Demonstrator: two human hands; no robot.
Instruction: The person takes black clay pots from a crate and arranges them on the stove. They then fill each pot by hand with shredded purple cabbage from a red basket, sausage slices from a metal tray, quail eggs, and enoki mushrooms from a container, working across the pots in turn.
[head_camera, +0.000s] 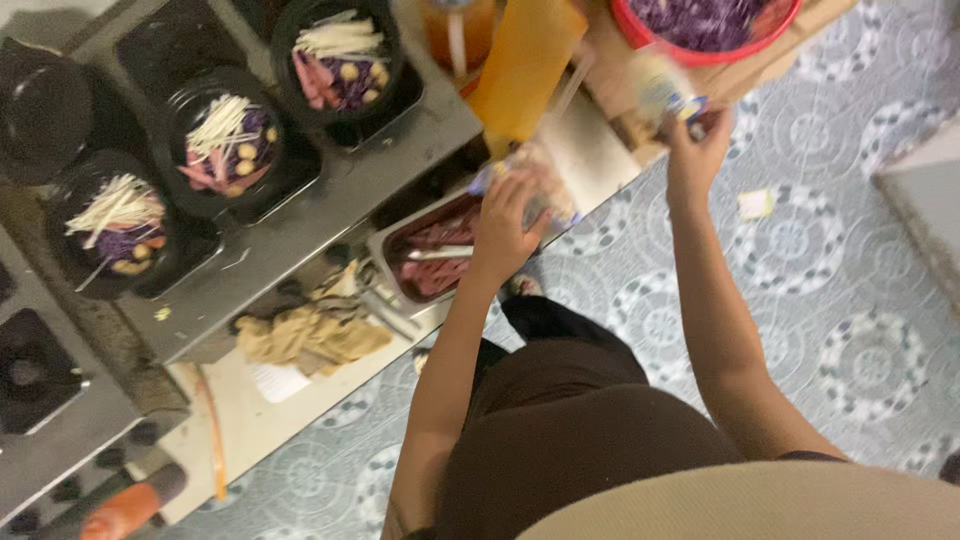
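Observation:
My left hand grips a clear plastic bag at the counter's edge, just above a metal tray of red meat strips with tongs lying in it. My right hand is raised further right and holds a small blurred packet with a blue and white look. Three black bowls sit in a row on the metal counter, each filled with purple cabbage, pale strips, pink slices and yellow balls.
A red bowl of purple cabbage stands at the top right beside an orange sheet. A crumpled brown cloth lies on the counter's front. A dark lid sits far left. Patterned floor tiles spread to the right.

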